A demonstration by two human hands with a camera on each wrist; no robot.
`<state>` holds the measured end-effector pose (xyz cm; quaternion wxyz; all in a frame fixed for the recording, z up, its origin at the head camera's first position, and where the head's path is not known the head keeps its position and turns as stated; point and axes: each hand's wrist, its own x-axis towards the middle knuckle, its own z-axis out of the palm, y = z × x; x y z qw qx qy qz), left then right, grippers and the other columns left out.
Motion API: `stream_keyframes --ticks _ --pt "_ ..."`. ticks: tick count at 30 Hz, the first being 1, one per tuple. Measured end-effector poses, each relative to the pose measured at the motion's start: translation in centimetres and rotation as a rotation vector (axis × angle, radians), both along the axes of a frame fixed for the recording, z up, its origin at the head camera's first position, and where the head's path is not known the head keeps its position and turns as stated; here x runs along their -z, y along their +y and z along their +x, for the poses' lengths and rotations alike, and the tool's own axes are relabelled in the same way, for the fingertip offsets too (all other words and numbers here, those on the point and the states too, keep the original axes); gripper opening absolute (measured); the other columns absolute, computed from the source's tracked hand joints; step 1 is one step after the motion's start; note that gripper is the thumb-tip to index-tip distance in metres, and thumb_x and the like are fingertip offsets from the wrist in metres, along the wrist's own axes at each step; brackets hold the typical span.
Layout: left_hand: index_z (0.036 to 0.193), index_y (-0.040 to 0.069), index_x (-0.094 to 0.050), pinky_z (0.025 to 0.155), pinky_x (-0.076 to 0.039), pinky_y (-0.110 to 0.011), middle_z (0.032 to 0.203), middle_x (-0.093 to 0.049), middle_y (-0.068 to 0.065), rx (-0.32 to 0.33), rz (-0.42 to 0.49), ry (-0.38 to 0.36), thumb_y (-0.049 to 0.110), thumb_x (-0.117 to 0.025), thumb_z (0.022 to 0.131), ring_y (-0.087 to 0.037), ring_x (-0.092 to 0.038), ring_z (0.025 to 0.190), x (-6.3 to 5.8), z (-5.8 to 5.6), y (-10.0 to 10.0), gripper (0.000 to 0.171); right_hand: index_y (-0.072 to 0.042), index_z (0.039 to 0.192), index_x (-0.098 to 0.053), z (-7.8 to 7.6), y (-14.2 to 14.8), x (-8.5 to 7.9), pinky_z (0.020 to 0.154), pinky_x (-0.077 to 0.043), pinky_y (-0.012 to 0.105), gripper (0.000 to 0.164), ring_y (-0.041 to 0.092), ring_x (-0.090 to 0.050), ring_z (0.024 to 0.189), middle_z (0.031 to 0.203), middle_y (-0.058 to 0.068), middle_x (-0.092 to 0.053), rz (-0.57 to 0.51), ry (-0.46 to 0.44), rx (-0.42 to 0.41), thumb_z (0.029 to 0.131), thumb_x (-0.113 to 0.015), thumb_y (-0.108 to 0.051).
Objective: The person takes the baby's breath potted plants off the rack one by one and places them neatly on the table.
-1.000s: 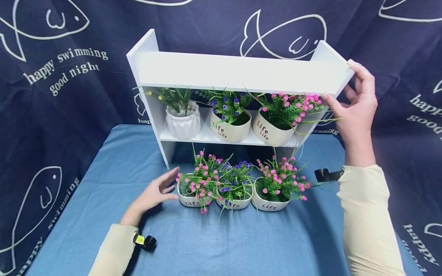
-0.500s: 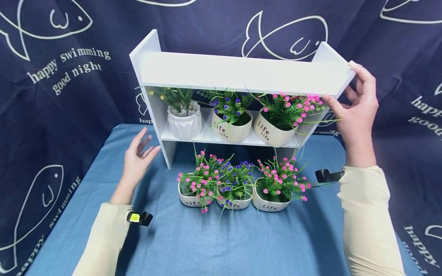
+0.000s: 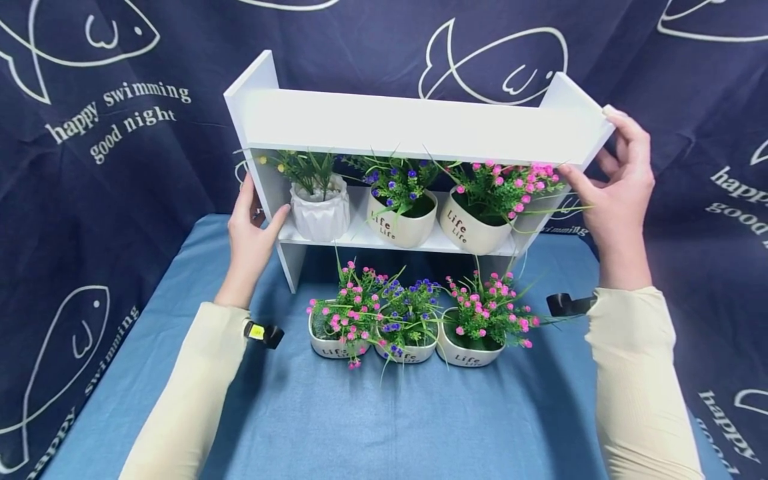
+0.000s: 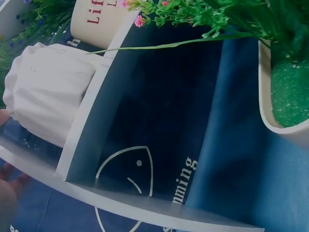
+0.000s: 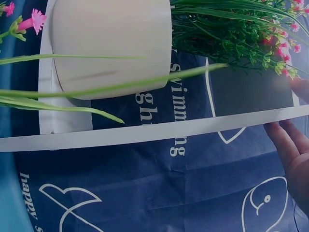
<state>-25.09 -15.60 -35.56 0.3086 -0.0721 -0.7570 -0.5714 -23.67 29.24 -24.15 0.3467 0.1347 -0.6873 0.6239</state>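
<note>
- Shelf (image 3: 408,123): one, white, with two boards between two side panels, standing at the back of the table (image 3: 372,420).
- Two hands hold it, one at each side panel. The left hand (image 3: 252,237) has its thumb at the inner side of the left panel and its fingers round the outside, parted just enough to take the panel between them.
- The right hand (image 3: 624,180) grips the right panel higher up, thumb at the front edge, fingers spread along the outer side.
- Three pots stand on the lower board: one white pleated pot (image 3: 320,213) at the left end, near the left thumb, then two cream pots, the middle one (image 3: 402,223) and the right one (image 3: 471,227), both marked "Life".
- Three more cream pots stand in a row on the table, in front of the shelf: left (image 3: 330,349), centre (image 3: 403,353) and right (image 3: 465,359).
- Six plants altogether: three with pink flowers, two with blue, one with yellow.
- One dark blue cloth (image 3: 360,40) with white fish outlines hangs behind.
- Two pale sleeves (image 3: 186,380), each with one black wrist camera (image 3: 270,335).
</note>
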Motion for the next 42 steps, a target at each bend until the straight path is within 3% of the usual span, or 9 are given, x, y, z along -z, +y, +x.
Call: stream_keyframes --ticks 7,11,14,19,23,27,31,36,42 --pt "0.149 0.015 -0.040 0.095 -0.053 -0.043 0.139 -0.055 -0.014 -0.084 -0.042 0.026 0.007 -0.066 0.089 -0.026 -0.060 0.119 0.2 -0.7 0.3 0.066 -0.015 0.134 -0.053 -0.1 0.0 0.0 0.073 -0.055 0.011 0.074 0.021 -0.059 0.123 0.142 0.004 -0.053 0.000 0.001 -0.007 0.069 -0.082 0.005" --pt "0.150 0.016 -0.037 0.085 -0.054 -0.021 0.138 -0.057 -0.017 -0.132 -0.079 0.028 0.005 -0.060 0.091 -0.030 -0.064 0.112 0.6 -1.0 0.3 0.064 -0.015 0.135 -0.052 -0.2 0.2 0.0 0.075 -0.055 0.012 0.073 0.021 -0.058 0.125 0.144 0.004 -0.052 0.004 -0.012 -0.003 0.071 -0.080 0.007" --pt "0.152 0.017 -0.034 0.073 -0.044 -0.006 0.135 -0.058 -0.019 -0.154 -0.108 0.030 0.005 -0.058 0.092 -0.032 -0.067 0.107 0.8 -1.0 0.3 0.066 -0.016 0.136 -0.052 0.0 0.3 -0.1 0.081 -0.055 0.015 0.070 0.021 -0.056 0.127 0.144 0.003 -0.052 0.023 -0.042 0.016 0.075 -0.076 0.008" --pt "0.152 0.016 -0.034 0.078 -0.049 -0.011 0.135 -0.057 -0.021 -0.145 -0.081 0.021 0.004 -0.058 0.092 -0.034 -0.067 0.107 0.8 -0.9 0.4 0.065 -0.021 0.140 -0.050 0.8 0.2 -0.9 0.099 -0.049 0.025 0.064 0.018 -0.054 0.129 0.147 -0.001 -0.051 0.163 -0.132 0.144 0.083 -0.070 0.002" --pt "0.151 0.016 -0.036 0.079 -0.050 -0.012 0.135 -0.057 -0.021 -0.123 -0.046 0.017 0.002 -0.058 0.091 -0.035 -0.066 0.108 0.8 -0.9 0.3 0.065 -0.021 0.144 -0.046 1.7 -0.6 -1.4 0.114 -0.036 0.030 0.065 0.014 -0.047 0.136 0.150 -0.003 -0.046 0.182 -0.171 0.202 0.086 -0.068 -0.003" --pt "0.150 0.014 -0.036 0.077 -0.047 -0.008 0.133 -0.058 -0.022 -0.109 -0.038 0.022 0.001 -0.058 0.091 -0.035 -0.066 0.108 0.9 -1.0 0.3 0.065 -0.016 0.145 -0.045 3.1 -2.5 -1.8 0.118 -0.027 0.023 0.065 0.008 -0.041 0.140 0.151 0.000 -0.045 0.142 -0.132 0.281 0.085 -0.066 -0.003" --pt "0.150 0.013 -0.036 0.076 -0.046 -0.006 0.132 -0.059 -0.023 -0.104 -0.043 0.031 0.001 -0.058 0.091 -0.036 -0.066 0.107 0.9 -1.0 0.4 0.065 -0.003 0.140 -0.049 4.9 -5.6 -2.3 0.117 -0.028 0.020 0.059 0.008 -0.043 0.138 0.147 0.006 -0.049 0.090 0.035 0.365 0.083 -0.061 0.004" --pt "0.150 0.012 -0.036 0.071 -0.043 -0.001 0.128 -0.061 -0.025 -0.112 -0.050 0.044 0.001 -0.059 0.091 -0.037 -0.068 0.103 1.0 -1.0 0.4 0.065 0.007 0.131 -0.055 6.3 -9.1 -2.5 0.117 -0.032 0.027 0.051 0.015 -0.050 0.133 0.140 0.013 -0.056 -0.170 0.240 0.235 0.080 -0.056 0.014" --pt "0.150 0.011 -0.037 0.072 -0.043 -0.001 0.128 -0.060 -0.026 -0.115 -0.049 0.052 0.001 -0.059 0.090 -0.038 -0.067 0.103 1.1 -1.0 0.2 0.064 0.006 0.120 -0.064 6.3 -11.8 -1.6 0.110 -0.043 0.032 0.046 0.023 -0.060 0.121 0.123 0.014 -0.067 -0.465 0.213 -0.049 0.075 -0.065 0.017"
